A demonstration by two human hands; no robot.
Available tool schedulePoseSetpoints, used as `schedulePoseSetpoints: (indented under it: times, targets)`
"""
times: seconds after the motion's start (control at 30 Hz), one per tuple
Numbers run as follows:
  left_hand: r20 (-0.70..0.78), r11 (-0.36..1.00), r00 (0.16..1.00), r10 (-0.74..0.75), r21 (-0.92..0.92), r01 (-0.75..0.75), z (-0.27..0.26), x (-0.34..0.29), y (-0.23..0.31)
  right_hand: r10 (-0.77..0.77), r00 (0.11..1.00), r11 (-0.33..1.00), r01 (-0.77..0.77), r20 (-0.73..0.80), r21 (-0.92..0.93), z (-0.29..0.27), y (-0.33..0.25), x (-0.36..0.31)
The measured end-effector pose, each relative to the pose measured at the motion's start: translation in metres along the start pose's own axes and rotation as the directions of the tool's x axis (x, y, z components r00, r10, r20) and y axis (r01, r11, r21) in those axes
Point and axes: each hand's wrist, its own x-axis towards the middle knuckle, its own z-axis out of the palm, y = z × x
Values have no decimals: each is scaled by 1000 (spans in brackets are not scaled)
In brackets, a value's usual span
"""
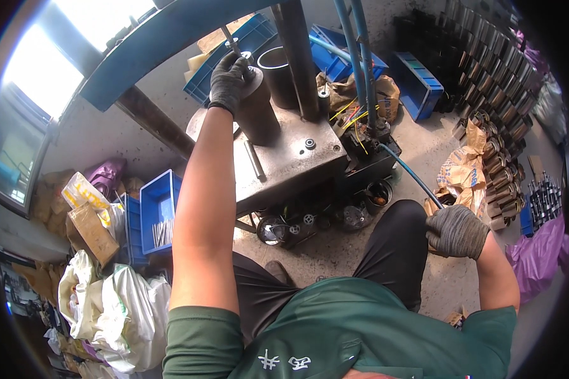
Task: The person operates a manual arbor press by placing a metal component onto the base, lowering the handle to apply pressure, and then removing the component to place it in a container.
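Observation:
My left hand (pixel 229 81), in a grey knit glove, reaches to the top of a dark upright metal cylinder (pixel 259 120). Its fingers curl around a small round metal part (pixel 247 57) there, partly hidden by the glove. A thin rod (pixel 227 33) stands just above the fingertips. My right hand (pixel 456 231), gloved too, is closed around the end of a long teal lever (pixel 411 174) that runs to the machine's side. On the metal worktable (pixel 291 161) lie a short steel bar (pixel 254 159) and a small ring-shaped part (pixel 310 144).
A wider open tube (pixel 274 60) stands behind the cylinder. A blue beam (pixel 164 47) and steel posts frame the machine. Blue crates (pixel 417 88), stacked metal sleeves (pixel 487 69) and brown paper (pixel 464 164) lie to the right; white sacks (pixel 133 316) are at left.

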Motion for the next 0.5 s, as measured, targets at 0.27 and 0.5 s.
schedulePoseSetpoints:
  times: [0.27, 0.5]
  targets:
    - [-1, 991, 1000, 26, 129, -25, 0, -1, 0, 17, 995, 998, -11, -101, 65, -19, -1, 9]
    - [-19, 996, 1000, 5, 92, -3, -5, 6, -4, 49, 990, 997, -41, 135, -62, -20, -2, 6]
